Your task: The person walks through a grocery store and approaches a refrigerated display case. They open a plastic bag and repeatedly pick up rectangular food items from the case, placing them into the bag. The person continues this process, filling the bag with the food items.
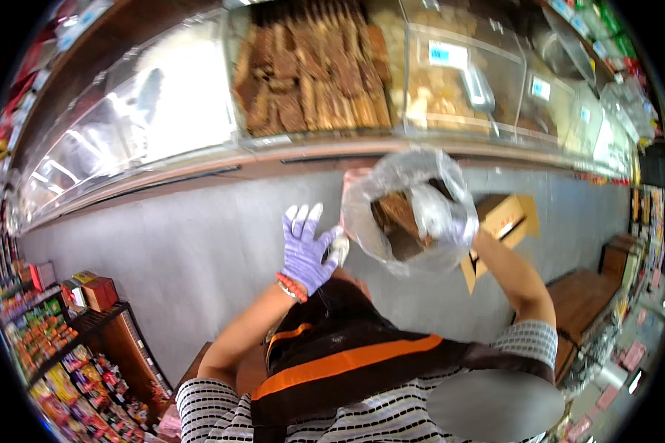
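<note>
My left hand (305, 249), in a purple glove with white fingertips, has its fingers spread and holds nothing. It is just left of a clear plastic bag (366, 227). The bag's wide mouth faces up, and brown pieces (397, 213) show inside. My right hand (459, 228), also gloved, is at the right side of the bag with plastic bunched around its fingers. Film and blur partly hide its grip. Behind the bag, a bit of something pink (354, 178) shows. In the bin ahead lie stacked brown strips (316, 72), which look like dried food.
Clear bins line the counter (266, 150) ahead; one holds pale pieces and a scoop (478, 88). An open cardboard box (501, 221) stands on the grey floor (199, 232) right of the bag. Snack shelves (83, 354) are at lower left, a brown wooden surface (582, 296) at right.
</note>
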`<state>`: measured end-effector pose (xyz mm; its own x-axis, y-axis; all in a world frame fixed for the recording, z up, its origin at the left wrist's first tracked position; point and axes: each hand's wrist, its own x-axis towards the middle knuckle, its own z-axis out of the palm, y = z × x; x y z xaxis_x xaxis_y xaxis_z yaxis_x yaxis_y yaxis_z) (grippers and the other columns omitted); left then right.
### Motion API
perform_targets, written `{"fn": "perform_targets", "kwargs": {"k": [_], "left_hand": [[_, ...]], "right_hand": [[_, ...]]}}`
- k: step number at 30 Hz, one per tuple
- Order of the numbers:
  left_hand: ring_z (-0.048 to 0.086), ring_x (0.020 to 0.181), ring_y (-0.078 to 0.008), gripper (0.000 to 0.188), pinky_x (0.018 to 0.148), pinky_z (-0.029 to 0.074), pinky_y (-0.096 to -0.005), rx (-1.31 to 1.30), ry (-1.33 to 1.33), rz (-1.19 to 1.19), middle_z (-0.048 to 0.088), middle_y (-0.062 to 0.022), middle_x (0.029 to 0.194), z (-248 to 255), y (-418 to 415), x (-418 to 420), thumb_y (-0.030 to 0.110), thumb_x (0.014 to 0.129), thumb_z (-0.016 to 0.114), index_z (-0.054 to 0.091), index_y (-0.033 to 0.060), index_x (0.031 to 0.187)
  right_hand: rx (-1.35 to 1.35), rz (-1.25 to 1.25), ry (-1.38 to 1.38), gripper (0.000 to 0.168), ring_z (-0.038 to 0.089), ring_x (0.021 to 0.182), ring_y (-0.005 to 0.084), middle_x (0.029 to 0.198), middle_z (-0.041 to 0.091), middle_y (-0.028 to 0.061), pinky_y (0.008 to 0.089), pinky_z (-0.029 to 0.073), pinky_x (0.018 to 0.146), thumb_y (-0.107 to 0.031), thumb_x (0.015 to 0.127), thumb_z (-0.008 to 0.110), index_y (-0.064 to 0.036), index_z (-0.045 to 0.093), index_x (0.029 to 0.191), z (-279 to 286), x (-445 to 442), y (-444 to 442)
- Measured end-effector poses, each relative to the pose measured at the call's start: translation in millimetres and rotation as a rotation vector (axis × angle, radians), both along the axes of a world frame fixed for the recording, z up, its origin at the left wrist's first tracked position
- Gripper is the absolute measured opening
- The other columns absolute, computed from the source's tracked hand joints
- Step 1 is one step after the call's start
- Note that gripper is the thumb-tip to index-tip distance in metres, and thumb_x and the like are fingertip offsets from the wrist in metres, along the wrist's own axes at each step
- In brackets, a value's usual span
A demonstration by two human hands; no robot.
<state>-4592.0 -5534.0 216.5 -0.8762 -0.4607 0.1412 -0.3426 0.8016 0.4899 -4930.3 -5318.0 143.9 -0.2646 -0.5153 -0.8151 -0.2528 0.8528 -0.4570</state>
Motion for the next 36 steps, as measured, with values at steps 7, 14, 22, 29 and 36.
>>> {"fn": "perform_targets", "kwargs": {"k": [7, 14, 22, 29, 36], "left_hand": [[0.029, 0.126, -0.0401, 0.051, 0.108, 0.015, -0.0564, -0.125, -0.003, 0.177, 0.038, -0.0206, 0.134, 27, -48, 48, 0.025, 0.060, 0.069, 0.063, 0.0152, 0.111], [0.028, 0.128, -0.0388, 0.056, 0.107, 0.018, -0.0557, -0.363, 0.160, 0.334, 0.037, -0.0188, 0.135, 41, -160, 60, 0.020, 0.061, 0.070, 0.058, 0.0139, 0.115], [0.026, 0.132, -0.0369, 0.055, 0.108, 0.016, -0.0543, -0.417, 0.227, 0.386, 0.033, -0.0171, 0.141, 54, -258, 21, 0.021, 0.072, 0.065, 0.053, 0.0155, 0.125], [0.025, 0.132, -0.0397, 0.057, 0.107, 0.017, -0.0548, -0.418, 0.286, 0.350, 0.030, -0.0194, 0.143, 34, -300, 25, 0.026, 0.075, 0.062, 0.049, 0.0144, 0.129], [0.023, 0.132, -0.0412, 0.054, 0.106, 0.016, -0.0585, -0.384, 0.311, 0.321, 0.030, -0.0176, 0.143, 21, -308, 29, 0.031, 0.078, 0.060, 0.048, 0.0164, 0.129]], "right_hand": [[-0.186, -0.118, 0.080, 0.051, 0.047, 0.113, 0.0271, 0.127, 0.047, 0.0127, 0.0432, 0.040, 0.095, -0.035, 0.084, 0.057, -0.009, 0.047, 0.127, 73, 42, 10], [-0.427, -0.074, 0.243, 0.051, 0.049, 0.110, 0.0263, 0.124, 0.049, 0.0124, 0.0420, 0.041, 0.094, -0.036, 0.083, 0.058, -0.009, 0.048, 0.125, 131, 33, -65], [-0.592, 0.110, 0.486, 0.051, 0.051, 0.106, 0.0254, 0.121, 0.051, 0.0121, 0.0406, 0.042, 0.093, -0.036, 0.082, 0.059, -0.008, 0.050, 0.124, 155, 1, -221], [-0.639, 0.239, 0.650, 0.051, 0.053, 0.103, 0.0246, 0.118, 0.053, 0.0119, 0.0393, 0.043, 0.092, -0.037, 0.081, 0.060, -0.008, 0.051, 0.122, 141, -7, -344], [-0.590, 0.370, 0.706, 0.051, 0.055, 0.100, 0.0238, 0.116, 0.054, 0.0117, 0.0380, 0.044, 0.091, -0.037, 0.081, 0.061, -0.007, 0.052, 0.121, 137, -1, -397]]}}
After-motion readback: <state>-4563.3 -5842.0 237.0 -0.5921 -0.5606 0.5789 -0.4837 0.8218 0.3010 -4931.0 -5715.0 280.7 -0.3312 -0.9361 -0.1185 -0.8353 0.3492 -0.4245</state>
